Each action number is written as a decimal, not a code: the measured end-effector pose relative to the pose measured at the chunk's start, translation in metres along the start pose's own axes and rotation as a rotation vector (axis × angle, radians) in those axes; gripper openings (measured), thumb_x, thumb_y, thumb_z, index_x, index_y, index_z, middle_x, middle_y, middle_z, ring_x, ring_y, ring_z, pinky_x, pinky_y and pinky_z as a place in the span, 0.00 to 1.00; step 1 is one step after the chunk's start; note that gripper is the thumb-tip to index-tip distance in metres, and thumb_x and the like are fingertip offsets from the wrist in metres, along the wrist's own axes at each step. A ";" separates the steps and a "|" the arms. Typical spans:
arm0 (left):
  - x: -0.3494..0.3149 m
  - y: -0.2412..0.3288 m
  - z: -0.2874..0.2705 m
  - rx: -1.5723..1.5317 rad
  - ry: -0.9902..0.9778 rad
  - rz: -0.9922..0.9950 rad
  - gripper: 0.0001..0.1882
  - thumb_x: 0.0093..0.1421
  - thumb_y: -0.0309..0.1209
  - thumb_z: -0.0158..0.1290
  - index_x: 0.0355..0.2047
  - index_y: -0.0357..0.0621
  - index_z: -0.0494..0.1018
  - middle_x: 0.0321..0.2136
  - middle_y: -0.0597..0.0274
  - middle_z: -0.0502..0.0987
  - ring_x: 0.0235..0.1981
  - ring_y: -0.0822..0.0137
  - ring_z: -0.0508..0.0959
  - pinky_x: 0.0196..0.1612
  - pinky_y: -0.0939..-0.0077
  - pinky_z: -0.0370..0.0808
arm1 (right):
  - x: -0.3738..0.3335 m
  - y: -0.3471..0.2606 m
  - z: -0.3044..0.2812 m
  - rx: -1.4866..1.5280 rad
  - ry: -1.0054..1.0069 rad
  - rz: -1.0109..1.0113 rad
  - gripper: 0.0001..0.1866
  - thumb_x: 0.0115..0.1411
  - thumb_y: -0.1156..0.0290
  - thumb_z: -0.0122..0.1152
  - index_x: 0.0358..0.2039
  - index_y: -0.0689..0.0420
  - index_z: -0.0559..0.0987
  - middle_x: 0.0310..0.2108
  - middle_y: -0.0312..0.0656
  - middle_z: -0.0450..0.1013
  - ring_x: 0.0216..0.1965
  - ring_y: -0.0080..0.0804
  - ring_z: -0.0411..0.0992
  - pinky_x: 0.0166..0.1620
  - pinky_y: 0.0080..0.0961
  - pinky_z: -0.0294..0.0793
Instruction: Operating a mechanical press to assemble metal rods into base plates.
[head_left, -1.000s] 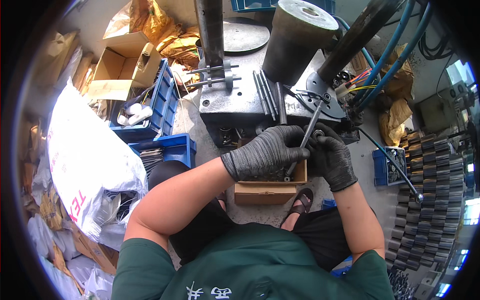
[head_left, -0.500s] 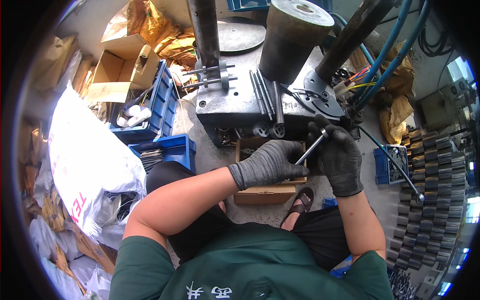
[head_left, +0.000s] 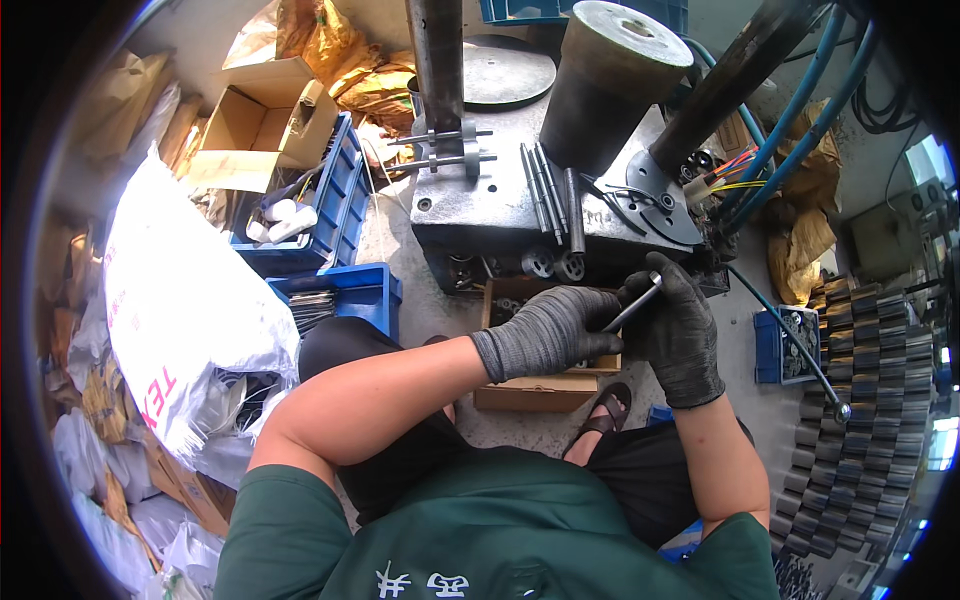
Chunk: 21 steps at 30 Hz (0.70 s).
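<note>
A slim shiny metal rod (head_left: 633, 305) slants between my two grey-gloved hands, its thicker end up and to the right. My left hand (head_left: 555, 330) pinches the lower end between thumb and fingers. Around the upper end are the fingers of my right hand (head_left: 682, 335), closed on it, with the fingertips partly hidden. Below the hands stands a cardboard box (head_left: 535, 393) with small metal parts in it, partly covered by my left hand. Beyond them, on the heavy metal machine bed (head_left: 455, 210), lie several thin rods (head_left: 543, 195) and a thicker dark rod (head_left: 573, 210).
A large metal cylinder (head_left: 610, 90) and steel posts rise from the bed. A lever with a ball end (head_left: 842, 411) reaches out at right, near a blue bin (head_left: 768, 345) and stacked metal cylinders (head_left: 850, 430). Blue crates (head_left: 378, 300) and a white sack (head_left: 190, 310) stand left.
The surroundings have shifted slightly right in the picture as the view turned. Both hands still hold the rod, now closer together, and less of it shows between them.
</note>
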<state>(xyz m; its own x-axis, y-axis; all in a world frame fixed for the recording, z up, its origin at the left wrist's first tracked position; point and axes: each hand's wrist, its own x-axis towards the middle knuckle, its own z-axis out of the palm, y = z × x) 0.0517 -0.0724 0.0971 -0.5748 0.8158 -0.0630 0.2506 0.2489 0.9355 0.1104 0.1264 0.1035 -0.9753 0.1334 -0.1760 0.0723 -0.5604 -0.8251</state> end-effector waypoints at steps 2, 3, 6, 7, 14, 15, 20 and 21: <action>-0.001 0.001 0.001 -0.021 0.008 0.012 0.19 0.61 0.32 0.63 0.52 0.39 0.77 0.40 0.51 0.83 0.44 0.63 0.82 0.52 0.67 0.78 | 0.000 0.000 -0.001 -0.007 0.001 0.014 0.24 0.68 0.60 0.60 0.57 0.64 0.74 0.40 0.50 0.80 0.43 0.41 0.79 0.53 0.37 0.78; -0.002 0.003 0.002 -0.050 0.014 -0.008 0.19 0.61 0.32 0.63 0.51 0.39 0.77 0.40 0.51 0.83 0.44 0.63 0.82 0.52 0.67 0.78 | -0.001 0.000 -0.001 -0.014 0.005 0.029 0.25 0.68 0.59 0.59 0.57 0.64 0.73 0.40 0.51 0.80 0.44 0.41 0.79 0.54 0.38 0.78; -0.002 0.001 0.003 -0.024 0.028 -0.032 0.18 0.61 0.32 0.63 0.51 0.39 0.77 0.40 0.52 0.82 0.44 0.63 0.82 0.52 0.66 0.78 | -0.002 0.004 0.006 -0.059 0.028 -0.004 0.25 0.69 0.57 0.57 0.58 0.64 0.73 0.42 0.52 0.80 0.47 0.43 0.78 0.56 0.40 0.76; -0.001 -0.001 0.003 0.024 0.026 -0.033 0.18 0.61 0.32 0.63 0.50 0.39 0.77 0.40 0.53 0.82 0.43 0.63 0.82 0.51 0.66 0.78 | -0.003 0.005 0.008 -0.059 0.025 -0.005 0.25 0.69 0.57 0.57 0.58 0.64 0.73 0.42 0.52 0.80 0.47 0.43 0.78 0.56 0.40 0.76; 0.003 -0.008 0.008 0.028 0.075 0.032 0.17 0.63 0.32 0.62 0.50 0.39 0.76 0.40 0.54 0.82 0.44 0.65 0.81 0.51 0.67 0.78 | 0.000 0.001 0.015 0.016 -0.091 -0.048 0.23 0.68 0.61 0.57 0.57 0.63 0.73 0.47 0.54 0.78 0.51 0.46 0.76 0.59 0.41 0.74; 0.004 -0.008 0.009 -0.005 0.063 -0.005 0.18 0.63 0.31 0.62 0.52 0.39 0.76 0.41 0.53 0.82 0.45 0.66 0.81 0.52 0.67 0.78 | -0.001 0.000 0.017 0.049 -0.111 -0.070 0.23 0.68 0.62 0.57 0.57 0.63 0.73 0.46 0.54 0.78 0.51 0.46 0.76 0.58 0.41 0.74; 0.010 -0.014 0.015 -0.040 0.093 0.007 0.19 0.64 0.28 0.61 0.53 0.38 0.75 0.42 0.54 0.82 0.46 0.68 0.80 0.53 0.68 0.77 | 0.003 0.004 0.015 -0.061 -0.054 -0.139 0.22 0.70 0.61 0.55 0.58 0.63 0.72 0.44 0.52 0.79 0.49 0.44 0.78 0.55 0.38 0.76; 0.011 -0.016 0.017 -0.074 0.109 0.024 0.18 0.64 0.29 0.61 0.53 0.37 0.75 0.42 0.54 0.82 0.45 0.68 0.80 0.53 0.68 0.77 | 0.003 0.005 0.014 -0.137 -0.021 -0.168 0.23 0.72 0.60 0.54 0.58 0.63 0.72 0.43 0.52 0.79 0.48 0.42 0.78 0.54 0.36 0.77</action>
<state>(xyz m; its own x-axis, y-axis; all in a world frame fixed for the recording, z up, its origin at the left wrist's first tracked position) 0.0542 -0.0585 0.0757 -0.6518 0.7584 -0.0060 0.2094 0.1875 0.9597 0.1051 0.1125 0.1066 -0.9801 0.1974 -0.0202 -0.0650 -0.4156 -0.9072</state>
